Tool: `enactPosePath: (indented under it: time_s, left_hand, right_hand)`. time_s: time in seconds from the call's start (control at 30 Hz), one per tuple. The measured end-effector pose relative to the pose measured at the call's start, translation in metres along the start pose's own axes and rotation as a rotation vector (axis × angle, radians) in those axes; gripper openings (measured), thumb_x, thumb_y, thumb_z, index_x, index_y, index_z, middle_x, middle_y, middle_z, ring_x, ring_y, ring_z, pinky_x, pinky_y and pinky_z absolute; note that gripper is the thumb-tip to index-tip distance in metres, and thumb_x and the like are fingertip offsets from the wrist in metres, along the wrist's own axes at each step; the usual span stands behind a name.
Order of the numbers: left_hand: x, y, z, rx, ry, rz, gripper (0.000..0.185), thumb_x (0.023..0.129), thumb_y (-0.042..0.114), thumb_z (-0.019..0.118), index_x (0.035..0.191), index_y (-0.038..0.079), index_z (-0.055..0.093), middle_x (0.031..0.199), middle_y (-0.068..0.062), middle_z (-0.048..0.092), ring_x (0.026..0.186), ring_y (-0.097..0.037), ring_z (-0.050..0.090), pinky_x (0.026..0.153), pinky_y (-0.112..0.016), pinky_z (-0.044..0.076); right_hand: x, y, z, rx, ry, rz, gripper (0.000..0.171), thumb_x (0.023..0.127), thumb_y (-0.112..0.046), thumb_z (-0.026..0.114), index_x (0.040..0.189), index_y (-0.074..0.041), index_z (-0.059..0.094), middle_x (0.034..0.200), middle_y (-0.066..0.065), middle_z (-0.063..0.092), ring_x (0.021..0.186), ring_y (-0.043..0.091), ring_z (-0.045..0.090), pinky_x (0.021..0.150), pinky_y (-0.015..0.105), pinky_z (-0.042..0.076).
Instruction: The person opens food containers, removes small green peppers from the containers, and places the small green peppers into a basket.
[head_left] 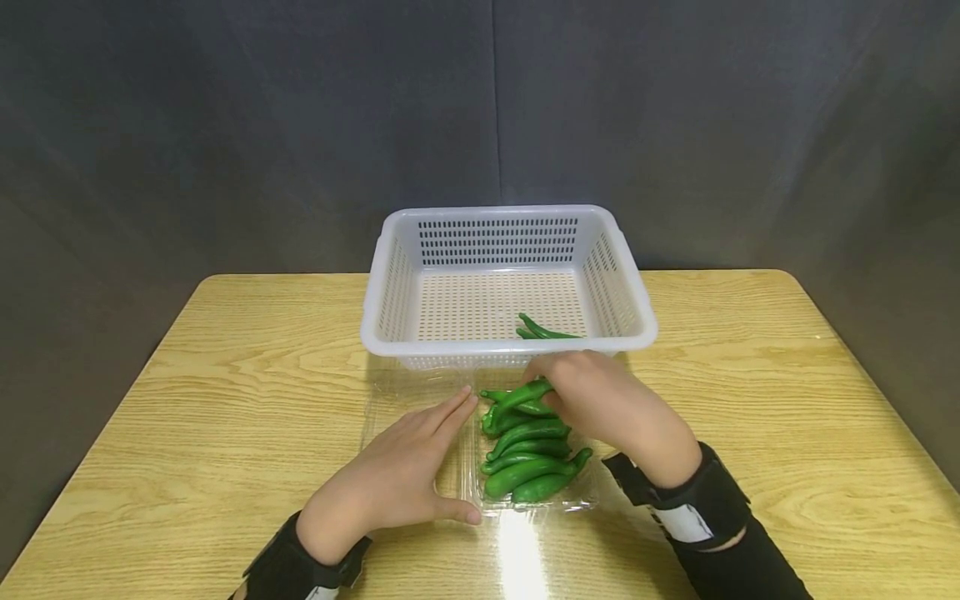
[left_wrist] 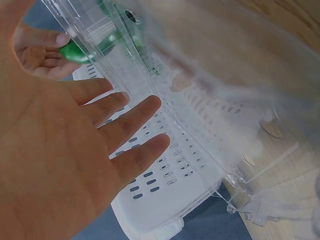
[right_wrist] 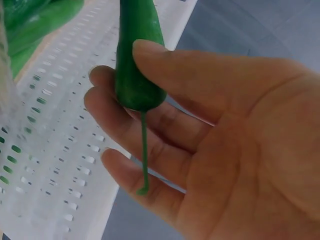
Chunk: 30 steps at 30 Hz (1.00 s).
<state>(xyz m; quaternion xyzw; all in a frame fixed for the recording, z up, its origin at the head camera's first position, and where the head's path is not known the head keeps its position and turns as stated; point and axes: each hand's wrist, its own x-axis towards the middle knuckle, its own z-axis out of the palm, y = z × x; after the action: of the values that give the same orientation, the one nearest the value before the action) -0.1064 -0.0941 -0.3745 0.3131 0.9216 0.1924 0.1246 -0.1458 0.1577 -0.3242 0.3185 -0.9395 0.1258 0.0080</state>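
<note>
A clear plastic clamshell tray point(head_left: 585, 500) lies on the wooden table in front of a white slotted basket point(head_left: 390, 333). Several green chili peppers point(head_left: 528, 454) lie piled in the tray. My right hand point(head_left: 600, 400) pinches one green pepper point(head_left: 521, 393) by its stem end between thumb and fingers; the right wrist view shows that pepper point(right_wrist: 137, 65) with its thin stem hanging down. My left hand point(head_left: 397, 479) lies flat with straight fingers on the tray's open lid point(left_wrist: 150, 65), left of the peppers. One or two peppers point(head_left: 543, 331) lie inside the basket.
The wooden table point(head_left: 225, 392) has rounded corners and bare room on both sides of the basket. A dark grey curtain point(head_left: 225, 125) hangs behind. The basket's front rim stands just beyond the tray.
</note>
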Motion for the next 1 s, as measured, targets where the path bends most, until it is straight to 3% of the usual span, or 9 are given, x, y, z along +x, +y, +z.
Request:
enactPosePath:
  time_s: [0.23,0.43,0.77,1.0]
  left_hand:
    - [0.000,0.000,0.000,-0.002,-0.007,-0.008,0.121,0.073,0.066,0.075,0.160,0.010,0.013,0.166,-0.007,0.010,0.148,-0.028,0.021,0.119,-0.050,0.020]
    - [0.001,0.000,0.000,-0.005,-0.005,-0.006,0.121,0.073,0.066,0.076,0.160,0.009,0.014,0.166,-0.008,0.011,0.147,-0.029,0.022,0.119,-0.050,0.020]
    - [0.001,0.000,-0.001,-0.002,-0.013,-0.013,0.121,0.073,0.065,0.076,0.160,0.009,0.014,0.166,-0.007,0.011,0.147,-0.027,0.021,0.119,-0.049,0.020]
    - [0.001,0.001,0.000,-0.001,-0.010,-0.010,0.121,0.072,0.065,0.076,0.160,0.009,0.014,0.165,-0.008,0.011,0.147,-0.028,0.022,0.119,-0.050,0.020]
  right_hand:
    - [-0.003,0.002,-0.008,0.035,0.048,0.005,0.025,0.084,0.007,0.068,0.104,-0.008,0.072,0.095,0.001,0.071,0.090,0.022,0.067,0.080,0.039,0.056]
    - [-0.005,0.005,-0.015,0.058,0.106,0.001,0.021,0.085,0.004,0.070,0.103,-0.008,0.071,0.093,0.000,0.070,0.085,0.020,0.067,0.075,0.039,0.057]
    - [-0.007,0.008,-0.024,0.046,0.182,-0.016,0.021,0.087,-0.001,0.072,0.108,-0.006,0.070,0.097,0.003,0.072,0.086,0.018,0.068,0.072,0.037,0.057]
    - [-0.009,0.013,-0.027,0.030,0.249,-0.010,0.024,0.086,0.000,0.073,0.109,-0.008,0.070,0.101,0.005,0.072,0.091,0.022,0.068,0.077,0.042,0.056]
